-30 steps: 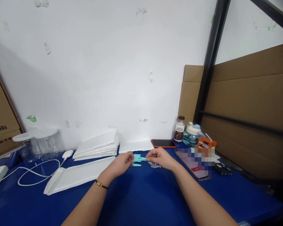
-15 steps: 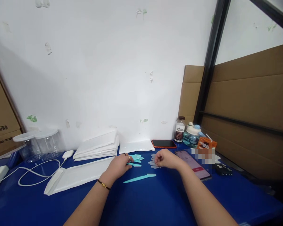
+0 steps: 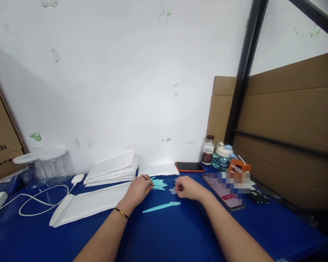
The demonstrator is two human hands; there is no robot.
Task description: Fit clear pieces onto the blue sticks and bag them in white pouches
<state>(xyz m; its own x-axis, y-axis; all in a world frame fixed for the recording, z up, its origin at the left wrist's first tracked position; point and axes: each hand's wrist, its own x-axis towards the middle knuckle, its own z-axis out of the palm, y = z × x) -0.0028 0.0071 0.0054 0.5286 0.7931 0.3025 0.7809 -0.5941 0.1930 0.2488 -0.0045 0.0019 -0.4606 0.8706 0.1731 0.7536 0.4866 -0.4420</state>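
Observation:
My left hand (image 3: 140, 188) is closed at the near-left side of a pile of teal eyebrow razors (image 3: 159, 184), and its fingers cover the razors' left ends. One more teal eyebrow razor (image 3: 161, 207) lies by itself nearer to me, slightly slanted. To the right of the pile, my right hand (image 3: 186, 187) has its fingertips pinched together over several small translucent plastic covers (image 3: 173, 190). Those fingers partly hide the covers, so what lies between the tips is hard to make out.
Left of my hands lie an open white padded mailer (image 3: 94, 203) and a stack of mailers (image 3: 110, 171). Another white mailer (image 3: 158, 169) and a red-edged phone (image 3: 190, 167) lie by the wall. On the right are a larger phone (image 3: 221, 191), a bottle (image 3: 208, 150) and a jug (image 3: 222, 159).
My right hand has shifted slightly left and closed more over the translucent covers. The razor that stuck out under my left fingers now lies nearer the pile.

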